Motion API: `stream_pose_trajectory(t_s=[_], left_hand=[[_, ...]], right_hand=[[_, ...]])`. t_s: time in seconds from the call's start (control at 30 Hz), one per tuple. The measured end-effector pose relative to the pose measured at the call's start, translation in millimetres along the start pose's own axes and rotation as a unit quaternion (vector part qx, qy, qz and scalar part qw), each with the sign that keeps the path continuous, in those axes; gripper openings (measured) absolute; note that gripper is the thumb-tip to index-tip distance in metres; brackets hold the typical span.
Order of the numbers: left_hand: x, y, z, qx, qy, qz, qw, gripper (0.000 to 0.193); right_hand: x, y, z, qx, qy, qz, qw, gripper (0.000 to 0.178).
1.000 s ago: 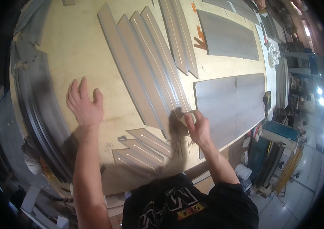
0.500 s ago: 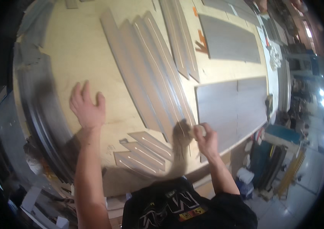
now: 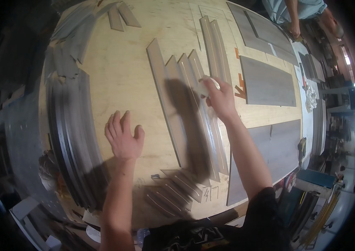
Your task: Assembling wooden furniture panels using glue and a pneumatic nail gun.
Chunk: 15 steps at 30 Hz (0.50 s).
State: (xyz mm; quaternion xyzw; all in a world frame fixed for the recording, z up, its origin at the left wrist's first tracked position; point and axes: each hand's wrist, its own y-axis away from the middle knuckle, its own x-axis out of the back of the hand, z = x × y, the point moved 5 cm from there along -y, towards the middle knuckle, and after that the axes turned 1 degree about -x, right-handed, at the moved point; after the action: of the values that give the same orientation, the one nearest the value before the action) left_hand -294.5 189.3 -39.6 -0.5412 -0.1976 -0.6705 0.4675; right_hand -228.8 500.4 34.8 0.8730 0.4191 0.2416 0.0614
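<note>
My right hand point(image 3: 218, 99) is closed round a pale, whitish glue bottle point(image 3: 204, 86), most of it hidden by the fingers. It is above the upper part of several long grey-brown wood strips point(image 3: 164, 90) with slanted ends, lying side by side. Thin pale lines of glue run along some of them. My left hand point(image 3: 124, 136) rests spread, palm down, on the pale wooden table point(image 3: 123, 75), left of the strips, holding nothing. Close to my body lie several short strips point(image 3: 167, 198) with similar glue lines. Another pair of lined strips point(image 3: 217, 50) lies beyond my right hand.
Stacked dark strips point(image 3: 73, 121) line the table's left side. Grey panels point(image 3: 269, 81) lie on the right, with orange pieces point(image 3: 240, 86) beside one. Two short strips point(image 3: 123, 17) lie at the far edge. Another person's hand point(image 3: 295, 30) shows at the far right.
My right hand has moved with the glue bottle from the strips' near end up toward their far end. My left hand stays spread on the table. The view has shifted.
</note>
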Motion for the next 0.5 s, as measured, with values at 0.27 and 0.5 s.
stream_pose_trajectory(t_s=[0.27, 0.5], left_hand=[[0, -1, -2, 0.022, -0.004, -0.024, 0.999, 0.061], [-1, 0, -6, 0.035, -0.003, -0.044, 0.998, 0.061]], right_hand=[[-53, -60, -8, 0.060, 0.055, 0.026, 0.996, 0.049], [-77, -91, -12, 0.083, 0.145, 0.075, 0.983, 0.052]])
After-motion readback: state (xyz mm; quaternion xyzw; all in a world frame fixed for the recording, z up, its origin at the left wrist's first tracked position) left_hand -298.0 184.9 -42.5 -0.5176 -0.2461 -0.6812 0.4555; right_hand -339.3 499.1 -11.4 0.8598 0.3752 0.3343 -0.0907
